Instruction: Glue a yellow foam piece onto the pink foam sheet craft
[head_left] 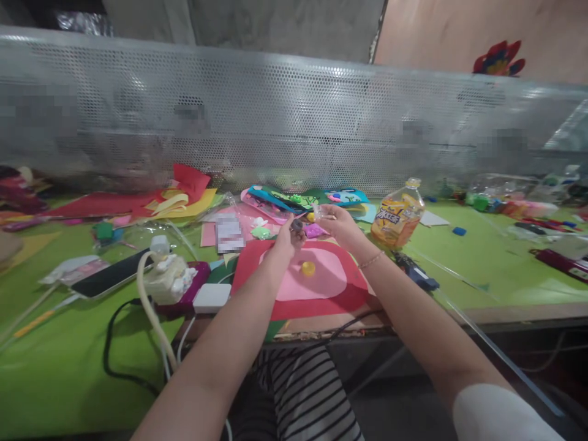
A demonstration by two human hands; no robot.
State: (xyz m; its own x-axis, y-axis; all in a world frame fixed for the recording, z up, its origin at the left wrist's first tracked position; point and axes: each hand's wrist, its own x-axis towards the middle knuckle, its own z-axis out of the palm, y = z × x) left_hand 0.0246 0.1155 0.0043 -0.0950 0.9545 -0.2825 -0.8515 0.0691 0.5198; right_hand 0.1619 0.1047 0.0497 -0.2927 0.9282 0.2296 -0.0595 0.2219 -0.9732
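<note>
My left hand (288, 240) is closed around a small dark grey lump (297, 226), whose exact kind I cannot make out. Close beside it, my right hand (337, 222) has its fingers pinched together at a small clear piece (316, 211), too blurred to name. Below both hands lies a pink rounded sheet (328, 283) on a larger red sheet (250, 288). On the pink sheet sits a small round yellow piece (307, 268). Purple and colourful cut-out pieces (315, 230) lie just behind my fingers.
A perforated metal screen (275, 110) stands behind the green table (459, 257). To the right is a bottle of orange liquid (399, 214). Leftward are a white charger (212, 298), a power strip (172, 285) with cables and a phone (113, 275). Red sheets (105, 204) lie back left.
</note>
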